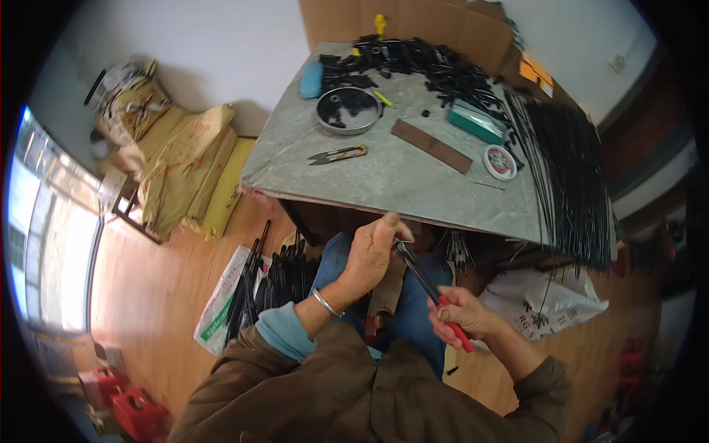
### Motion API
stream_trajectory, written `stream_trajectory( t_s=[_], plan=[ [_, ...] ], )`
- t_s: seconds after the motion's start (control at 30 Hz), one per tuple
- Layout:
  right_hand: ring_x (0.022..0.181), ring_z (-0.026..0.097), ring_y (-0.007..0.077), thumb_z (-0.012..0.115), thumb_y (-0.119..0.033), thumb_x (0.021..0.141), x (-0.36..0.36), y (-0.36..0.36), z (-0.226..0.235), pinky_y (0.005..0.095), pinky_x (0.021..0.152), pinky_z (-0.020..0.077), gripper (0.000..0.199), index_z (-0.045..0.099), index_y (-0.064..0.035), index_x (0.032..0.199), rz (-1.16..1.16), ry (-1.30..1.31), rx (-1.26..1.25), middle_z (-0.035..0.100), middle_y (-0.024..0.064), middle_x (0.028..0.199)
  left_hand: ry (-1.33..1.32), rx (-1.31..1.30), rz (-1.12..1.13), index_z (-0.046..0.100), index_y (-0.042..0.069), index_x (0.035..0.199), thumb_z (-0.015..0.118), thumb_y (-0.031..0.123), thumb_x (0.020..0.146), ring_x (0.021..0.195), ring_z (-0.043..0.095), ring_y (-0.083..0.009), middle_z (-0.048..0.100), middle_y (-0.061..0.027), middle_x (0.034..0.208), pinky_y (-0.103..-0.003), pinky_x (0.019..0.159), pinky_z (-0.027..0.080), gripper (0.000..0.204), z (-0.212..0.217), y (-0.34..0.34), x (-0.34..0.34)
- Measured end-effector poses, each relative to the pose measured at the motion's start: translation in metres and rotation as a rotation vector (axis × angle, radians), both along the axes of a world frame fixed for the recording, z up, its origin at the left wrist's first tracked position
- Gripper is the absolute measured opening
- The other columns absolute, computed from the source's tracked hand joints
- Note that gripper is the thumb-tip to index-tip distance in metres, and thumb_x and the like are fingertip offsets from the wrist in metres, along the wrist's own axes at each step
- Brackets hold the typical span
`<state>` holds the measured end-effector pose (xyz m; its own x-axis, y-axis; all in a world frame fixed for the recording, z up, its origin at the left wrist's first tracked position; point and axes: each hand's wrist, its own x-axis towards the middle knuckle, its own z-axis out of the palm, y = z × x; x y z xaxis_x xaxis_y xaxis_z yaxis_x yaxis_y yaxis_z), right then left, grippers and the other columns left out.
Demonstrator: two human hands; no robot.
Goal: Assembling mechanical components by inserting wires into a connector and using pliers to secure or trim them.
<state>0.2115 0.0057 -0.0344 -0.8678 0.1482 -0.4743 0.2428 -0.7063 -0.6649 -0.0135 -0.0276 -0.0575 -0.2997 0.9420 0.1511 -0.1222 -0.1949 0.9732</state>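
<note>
My right hand (461,317) is closed around the red grip of a long black-shafted tool (421,275), which slants up to the left. My left hand (369,255) is closed at the tool's metal-looking far end, thumb up; whatever its fingers pinch there is too small to make out. Both hands are above my lap, just short of the grey table's (354,173) near edge. On the tabletop beyond them lie thread snips (338,154), a flat brown bar (432,146) and a round metal dish (348,111) holding small black pieces.
Black parts (421,63) are heaped at the table's back, beside a green box (476,122) and a round white tin (500,162). Long black rods (569,177) overhang its right side. More black rods (284,280) stand by my left knee. A white sack (546,299) lies at right.
</note>
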Motion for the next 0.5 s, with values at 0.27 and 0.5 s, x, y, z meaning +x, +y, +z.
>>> stream_trajectory(
  t_s=[0.27,0.5],
  plan=[
    [0.053,0.058,0.0143,0.059,-0.013,0.090,-0.006,0.017,0.020,0.0277,0.047,0.0478,0.017,0.056,0.0012,0.096,-0.143,-0.049,1.686,0.063,0.0128,0.085,-0.089,-0.159,-0.057,0.065,0.002,0.076,0.033,0.052,0.100,0.055,0.042,-0.0043,0.048,0.0025,0.058,-0.021,0.051,0.032,0.064,-0.005,-0.004,-0.005],
    [0.048,0.057,0.0137,0.061,-0.020,0.088,-0.014,0.013,0.036,0.0252,0.049,0.0481,0.021,0.054,-0.0018,0.095,0.314,-0.353,0.487,0.059,0.0066,0.063,0.036,-0.150,0.060,0.064,0.001,0.075,0.034,0.051,0.100,0.056,0.044,-0.0054,0.050,0.0020,0.060,-0.022,0.052,0.034,0.063,-0.002,-0.014,0.002]
  ],
)
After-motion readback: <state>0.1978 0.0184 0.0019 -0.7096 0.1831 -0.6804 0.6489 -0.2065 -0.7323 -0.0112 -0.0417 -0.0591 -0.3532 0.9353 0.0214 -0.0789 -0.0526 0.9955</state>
